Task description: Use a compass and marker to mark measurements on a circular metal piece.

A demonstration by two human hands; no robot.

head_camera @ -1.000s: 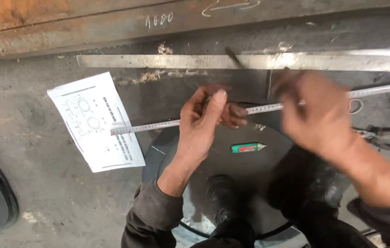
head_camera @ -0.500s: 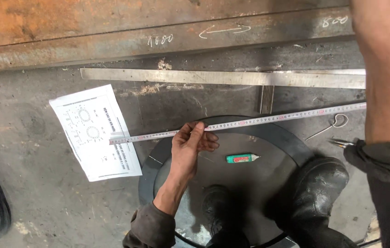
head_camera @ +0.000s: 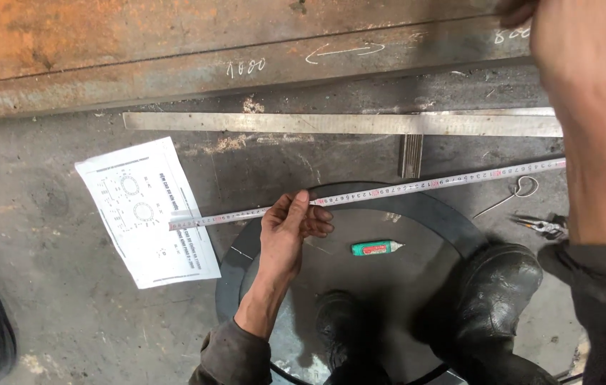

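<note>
I'm crouched on a dark, stained workshop floor (head_camera: pixel 46 299), concrete or steel plate, can't tell which. Landmark: the round dark steel disc (head_camera: pixel 417 214) under my boots (head_camera: pixel 499 285).

My left hand (head_camera: pixel 290 228) sits at the disc's upper-left rim, fingers curled down, pinning the tape measure (head_camera: pixel 403 187) flat against the metal. The tape runs across the disc's top edge, from the printed paper sheet (head_camera: pixel 146 214) left of the disc to beyond its right side, slightly tilted up to the right.

My right hand (head_camera: pixel 581 43) is raised well above and right of the disc, close to the cam, blurred; fingers cut off by the frame, so can't tell if it's open or holding anything.

On the disc, approx. centre: a green-and-red marker (head_camera: pixel 374 247). Above the disc: a long steel ruler (head_camera: pixel 339 122) flat on the floor, then a rusty steel beam (head_camera: pixel 175 50) w/ chalk marks. Right of the disc: a wire hook (head_camera: pixel 524 189) and pliers (head_camera: pixel 542 227).
</note>
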